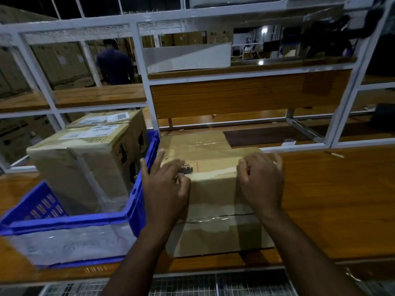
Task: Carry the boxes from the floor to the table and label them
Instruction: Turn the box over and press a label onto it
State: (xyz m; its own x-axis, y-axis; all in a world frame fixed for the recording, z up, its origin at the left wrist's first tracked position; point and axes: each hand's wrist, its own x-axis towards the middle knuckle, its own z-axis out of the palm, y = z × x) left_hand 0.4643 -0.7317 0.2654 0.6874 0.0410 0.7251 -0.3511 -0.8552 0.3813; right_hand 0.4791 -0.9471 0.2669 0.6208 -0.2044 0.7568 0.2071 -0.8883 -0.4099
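A: Box (213, 189) sits on the tabletop (331, 199), just right of the blue crate (145, 199).
B: Hands?
A: Left hand (165, 189) rests on the top near edge, fingers spread, thumb tucked. Right hand (260, 180) is loosely curled on the right top corner, probably steadying it. Can't tell if it pinches anything.
B: Labelled?
A: No fresh label visible. Two labelled boxes (85, 159) stand in the crate.

Blue plastic crate (147, 167) sits left on the wooden surface, clear plastic sheet (85, 246) draped over its near side. White metal rack frame (139, 60) behind. 1 person (114, 65) in dark shirt beyond it, back turned.
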